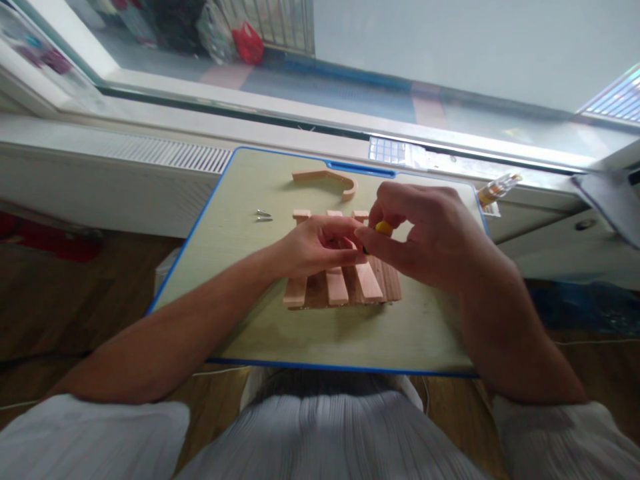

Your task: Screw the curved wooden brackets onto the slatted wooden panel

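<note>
A small wooden slatted piece (pixel 339 285), three pale slats across darker boards, lies in the middle of a green desk (pixel 235 253) with a blue rim. My left hand (pixel 315 245) rests on the slats, fingers pinched together near the right slat. My right hand (pixel 425 233) hovers just above it, fingers closed round a yellow-handled tool (pixel 383 228), whose dark tip points down at the slats beside my left fingertips. What the left fingers pinch is hidden.
A curved wooden piece (pixel 327 180) lies at the far edge of the desk. Two small metal screws (pixel 263 215) lie to the left of the slats. A small glue bottle (pixel 495 190) sits on the window ledge at the right. Wooden floor lies on both sides.
</note>
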